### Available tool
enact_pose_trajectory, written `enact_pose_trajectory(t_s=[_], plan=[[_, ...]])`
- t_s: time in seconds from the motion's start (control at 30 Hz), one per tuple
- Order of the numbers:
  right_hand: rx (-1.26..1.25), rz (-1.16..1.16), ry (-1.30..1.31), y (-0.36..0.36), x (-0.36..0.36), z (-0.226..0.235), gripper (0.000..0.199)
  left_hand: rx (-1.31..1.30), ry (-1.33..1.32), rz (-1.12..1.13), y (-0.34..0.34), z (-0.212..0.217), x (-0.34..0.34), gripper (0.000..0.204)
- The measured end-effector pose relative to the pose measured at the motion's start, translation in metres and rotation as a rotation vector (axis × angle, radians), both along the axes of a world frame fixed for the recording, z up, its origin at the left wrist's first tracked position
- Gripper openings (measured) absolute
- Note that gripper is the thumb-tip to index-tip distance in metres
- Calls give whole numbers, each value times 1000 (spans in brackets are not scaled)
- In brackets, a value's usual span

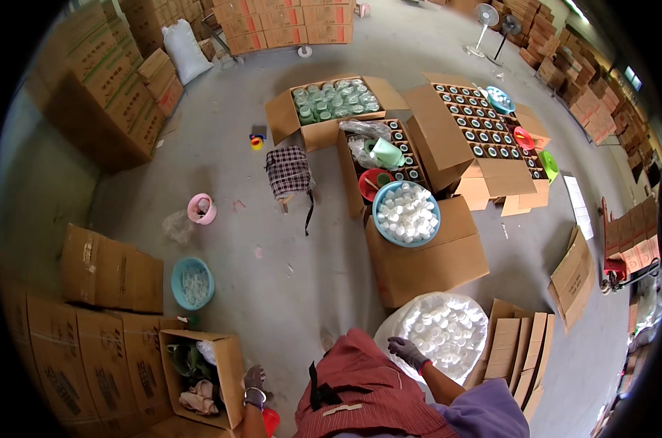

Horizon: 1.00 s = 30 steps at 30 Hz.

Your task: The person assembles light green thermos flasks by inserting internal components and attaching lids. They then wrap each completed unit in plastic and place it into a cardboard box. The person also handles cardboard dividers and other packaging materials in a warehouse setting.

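In the head view, the white caps point(448, 332) lie heaped in a white bag point(395, 327) at the lower centre-right of the frame, its mouth spread wide, likely so that a hand can reach in from any side. The gloved right hand point(409, 352) is at the bag's near left edge, fingers loosely spread and pointing to the left of the frame; no cap shows in them, and whether they touch the plastic I cannot tell. The gloved left hand point(254, 377) is at the lower left, just beside an open box point(231, 376) with cloth point(198, 398) in it; its fingers are foreshortened, so I cannot tell whether they are open or closed, or touch the box. Above the bag, a blue tub point(408, 244) of more caps sits on a closed box point(429, 276), which seems to serve as a stand, raising the tub beside the bottles point(410, 162) in the centre. A green jug point(388, 153) lies tilted over that bottle box, near a red bowl point(367, 188). The large carton point(442, 120) at upper right has its flaps folded out, presumably to leave the rows inside exposed. A stool point(289, 171) with a checked cover, probably padding for a sitter, stands left of the bottles. Flattened cardboard point(517, 350) leans right of the bag, perhaps stacked on edge to save floor.
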State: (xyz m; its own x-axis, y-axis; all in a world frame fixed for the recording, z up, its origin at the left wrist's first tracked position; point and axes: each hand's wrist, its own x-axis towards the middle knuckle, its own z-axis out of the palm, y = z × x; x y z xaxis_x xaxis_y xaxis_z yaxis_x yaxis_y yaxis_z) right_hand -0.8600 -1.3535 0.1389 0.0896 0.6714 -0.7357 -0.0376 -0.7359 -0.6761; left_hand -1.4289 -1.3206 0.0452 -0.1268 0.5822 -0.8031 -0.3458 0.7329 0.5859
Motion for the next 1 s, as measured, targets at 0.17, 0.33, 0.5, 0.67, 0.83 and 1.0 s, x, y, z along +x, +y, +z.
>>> enact_pose_trajectory(t_s=[0.17,0.33,0.5,0.67,0.83,1.0], plan=[[-154,-244,-17,31,11,-22,43,21,146,-294,132,37,95,32],[-205,-569,257,35,34,-58,23,105,83,-673,261,71,196,37],[-179,-447,176,148,91,-125,25,-21,159,-805,415,100,264,44],[-52,-397,-134,390,162,-70,26,242,260,-858,577,98,300,41],[148,-719,115,580,188,20,43,250,395,-1032,762,119,392,39],[102,-1111,128,624,166,-42,40,470,421,-1302,905,106,495,37]])
